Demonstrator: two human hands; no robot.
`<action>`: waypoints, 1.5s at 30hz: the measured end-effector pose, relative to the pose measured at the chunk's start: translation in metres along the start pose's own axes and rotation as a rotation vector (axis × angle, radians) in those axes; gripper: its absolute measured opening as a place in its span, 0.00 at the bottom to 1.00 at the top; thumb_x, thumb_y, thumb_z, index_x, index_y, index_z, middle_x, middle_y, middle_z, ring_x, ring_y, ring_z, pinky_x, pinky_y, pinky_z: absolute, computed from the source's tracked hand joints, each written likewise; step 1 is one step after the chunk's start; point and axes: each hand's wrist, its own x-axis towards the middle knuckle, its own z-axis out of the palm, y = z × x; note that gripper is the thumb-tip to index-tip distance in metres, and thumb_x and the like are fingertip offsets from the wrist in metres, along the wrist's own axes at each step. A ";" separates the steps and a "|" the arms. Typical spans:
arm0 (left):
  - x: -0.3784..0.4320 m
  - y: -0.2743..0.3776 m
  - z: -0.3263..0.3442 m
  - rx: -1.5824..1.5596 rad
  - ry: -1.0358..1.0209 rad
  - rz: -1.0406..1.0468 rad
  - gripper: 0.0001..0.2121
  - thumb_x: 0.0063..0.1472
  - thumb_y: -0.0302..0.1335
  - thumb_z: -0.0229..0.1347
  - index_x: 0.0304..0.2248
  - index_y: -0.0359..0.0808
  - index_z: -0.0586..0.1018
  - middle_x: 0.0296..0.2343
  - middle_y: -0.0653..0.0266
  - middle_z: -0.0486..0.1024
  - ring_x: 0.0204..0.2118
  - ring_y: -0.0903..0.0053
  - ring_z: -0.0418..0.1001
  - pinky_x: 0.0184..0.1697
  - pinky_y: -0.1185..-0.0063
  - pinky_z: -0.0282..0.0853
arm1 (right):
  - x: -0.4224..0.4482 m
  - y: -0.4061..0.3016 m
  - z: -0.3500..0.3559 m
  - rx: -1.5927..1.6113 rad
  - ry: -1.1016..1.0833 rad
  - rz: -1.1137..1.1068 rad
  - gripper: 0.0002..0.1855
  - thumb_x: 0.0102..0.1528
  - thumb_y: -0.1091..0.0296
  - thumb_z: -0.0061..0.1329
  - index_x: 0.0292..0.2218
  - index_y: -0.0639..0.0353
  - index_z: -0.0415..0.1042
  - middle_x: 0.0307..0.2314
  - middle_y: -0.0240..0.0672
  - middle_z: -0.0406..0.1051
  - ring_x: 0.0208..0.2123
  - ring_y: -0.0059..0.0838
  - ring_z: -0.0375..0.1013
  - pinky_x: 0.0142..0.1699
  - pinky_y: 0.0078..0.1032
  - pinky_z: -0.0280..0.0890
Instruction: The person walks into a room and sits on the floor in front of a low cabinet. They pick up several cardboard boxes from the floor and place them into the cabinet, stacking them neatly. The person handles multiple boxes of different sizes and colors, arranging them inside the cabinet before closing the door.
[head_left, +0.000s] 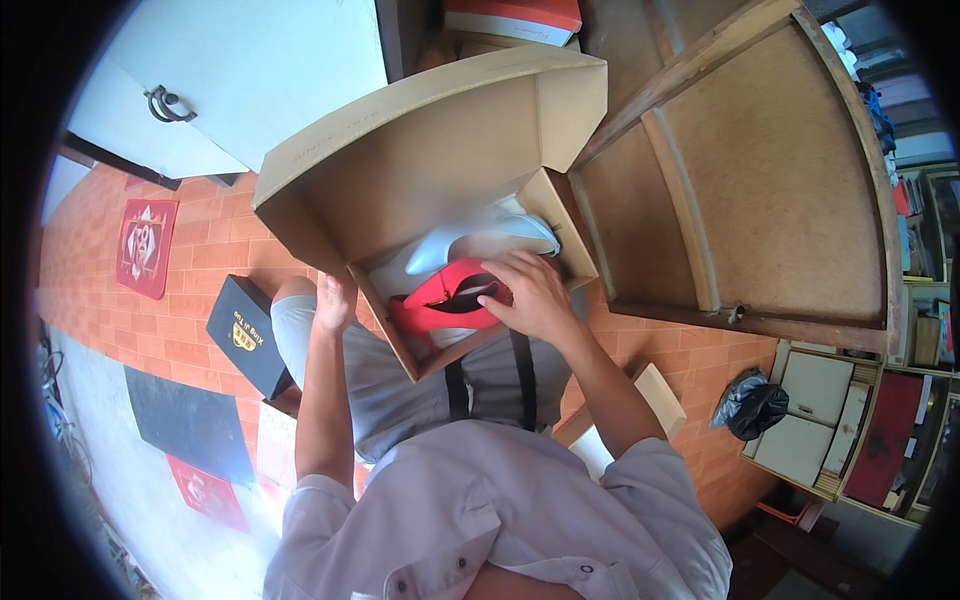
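An open cardboard shoebox (384, 319) rests tilted on my lap, its hinged lid (442, 142) raised at the far side. Inside lie a pale blue pointed shoe (431, 251) and, nearer me, a red shoe (450, 319). My right hand (529, 289) reaches over the box's right side, its fingers on the red shoe; whether they grip it is not plain. At the box's left edge, my left hand (335, 300) has its thumb up, and its fingers are mostly hidden. White lining shows under the shoes.
A dark shoebox (246, 334) stands on the tiled floor at left, near my knee. An open wooden door (757, 165) is at right. Behind my right forearm lies an open cardboard box (660, 394). Black plastic bags (757, 409) lie by cabinets. A red-lidded box (514, 19) sits at the top.
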 end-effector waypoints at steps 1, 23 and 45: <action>0.000 0.000 0.001 0.007 -0.007 0.006 0.46 0.51 0.62 0.54 0.60 0.38 0.56 0.59 0.65 0.54 0.63 0.68 0.49 0.65 0.65 0.43 | 0.000 0.002 -0.001 0.043 0.060 0.005 0.19 0.46 0.64 0.58 0.39 0.61 0.74 0.37 0.41 0.73 0.44 0.41 0.70 0.51 0.36 0.63; 0.020 0.045 0.049 0.088 -0.260 0.060 0.38 0.62 0.61 0.35 0.44 0.29 0.77 0.53 0.46 0.64 0.58 0.58 0.59 0.60 0.64 0.55 | -0.098 0.073 -0.025 0.945 1.069 0.691 0.17 0.63 0.62 0.43 0.41 0.69 0.73 0.38 0.41 0.75 0.42 0.28 0.72 0.51 0.24 0.65; 0.013 0.045 0.055 0.156 -0.030 -0.157 0.21 0.55 0.19 0.57 0.49 0.28 0.73 0.48 0.56 0.72 0.50 0.71 0.70 0.54 0.74 0.64 | -0.100 0.058 0.022 1.187 0.655 0.758 0.24 0.60 0.67 0.48 0.55 0.60 0.58 0.49 0.35 0.62 0.47 0.25 0.69 0.50 0.29 0.66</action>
